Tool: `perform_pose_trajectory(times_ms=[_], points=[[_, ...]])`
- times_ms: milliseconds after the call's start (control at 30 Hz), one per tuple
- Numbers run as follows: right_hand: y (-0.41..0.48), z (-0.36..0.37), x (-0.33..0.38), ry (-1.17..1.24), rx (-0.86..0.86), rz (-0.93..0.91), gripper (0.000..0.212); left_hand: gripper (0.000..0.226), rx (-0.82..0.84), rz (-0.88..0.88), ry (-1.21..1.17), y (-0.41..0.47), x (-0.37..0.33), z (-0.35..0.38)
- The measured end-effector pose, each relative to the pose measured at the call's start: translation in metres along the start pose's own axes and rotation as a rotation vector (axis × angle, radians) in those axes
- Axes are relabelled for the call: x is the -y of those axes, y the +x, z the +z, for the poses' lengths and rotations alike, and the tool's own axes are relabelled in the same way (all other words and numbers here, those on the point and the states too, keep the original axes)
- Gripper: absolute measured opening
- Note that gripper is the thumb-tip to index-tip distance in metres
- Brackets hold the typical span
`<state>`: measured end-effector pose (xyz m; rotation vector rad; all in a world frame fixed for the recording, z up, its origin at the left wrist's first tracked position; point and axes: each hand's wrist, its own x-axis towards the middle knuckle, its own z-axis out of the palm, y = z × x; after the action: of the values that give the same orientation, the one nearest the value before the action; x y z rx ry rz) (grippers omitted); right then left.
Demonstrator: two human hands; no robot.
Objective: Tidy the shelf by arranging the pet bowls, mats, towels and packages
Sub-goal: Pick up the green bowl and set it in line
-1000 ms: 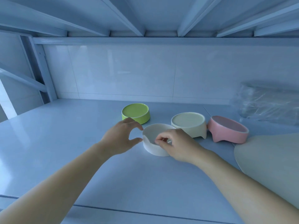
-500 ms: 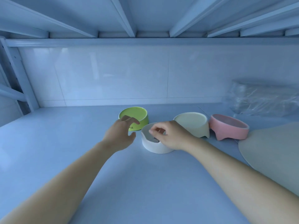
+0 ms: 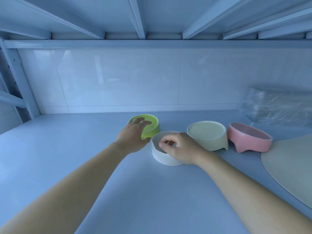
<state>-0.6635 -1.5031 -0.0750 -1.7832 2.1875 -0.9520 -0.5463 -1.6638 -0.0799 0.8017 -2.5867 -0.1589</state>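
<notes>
While the right hand (image 3: pixel 180 149) pinches the near rim of the white bowl (image 3: pixel 162 157), thumb and forefinger curled over its edge, the left hand (image 3: pixel 135 135) is spread over the green bowl (image 3: pixel 154 128) with fingers straight, closed round nothing (whether they touch it I cannot tell). Both bowls stand in the middle of the shelf (image 3: pixel 67 149), the green one nearer the back edge. Toward the right edge stand a cream bowl (image 3: pixel 207 137) and a pink bowl (image 3: pixel 249 141), just beside each other. A pale mat (image 3: pixel 290 166) lies at the right edge, and a clear plastic package (image 3: pixel 276 107) sits in the right back corner.
</notes>
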Motion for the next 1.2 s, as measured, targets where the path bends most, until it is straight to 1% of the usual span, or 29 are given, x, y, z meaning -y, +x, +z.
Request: perform_pose_trajectory(times_ms=[133, 233, 300, 467, 667, 900, 1000, 1067, 1133, 1200], points=[[0.001, 0.000, -0.006, 0.019, 0.019, 0.000, 0.031, 0.069, 0.081, 0.005, 0.084, 0.009, 0.006, 0.010], [0.000, -0.001, -0.007, 0.047, 0.032, -0.001, 0.025, 0.065, 0.090, 0.029, 0.164, 0.008, 0.010, 0.014], [0.000, -0.002, -0.007, 0.051, 0.031, -0.007, 0.023, 0.061, 0.077, 0.042, 0.163, 0.006, 0.014, 0.015], [0.000, 0.000, -0.008, 0.029, 0.025, -0.019, 0.027, 0.056, 0.073, 0.037, 0.165, -0.004, 0.018, 0.009], [-0.003, 0.001, -0.007, 0.043, 0.005, -0.010, 0.025, 0.057, 0.095, 0.029, 0.138, -0.028, 0.021, -0.005], [-0.008, 0.001, 0.002, 0.023, -0.080, -0.064, 0.024, 0.058, 0.141, 0.032, 0.099, -0.063, 0.019, -0.026], [-0.009, 0.004, 0.006, -0.011, -0.126, -0.079, 0.024, 0.054, 0.097, 0.011, 0.083, -0.079, 0.015, -0.033], [-0.009, 0.010, 0.008, -0.075, -0.205, -0.086, 0.027, 0.050, 0.011, -0.040, 0.124, -0.089, 0.008, -0.035], [-0.008, 0.016, 0.010, -0.106, -0.288, -0.086, 0.025, 0.059, -0.062, -0.076, 0.198, -0.094, 0.001, -0.032], [-0.008, 0.021, 0.012, -0.101, -0.310, -0.106, 0.021, 0.074, -0.082, -0.077, 0.197, -0.095, -0.001, -0.027]])
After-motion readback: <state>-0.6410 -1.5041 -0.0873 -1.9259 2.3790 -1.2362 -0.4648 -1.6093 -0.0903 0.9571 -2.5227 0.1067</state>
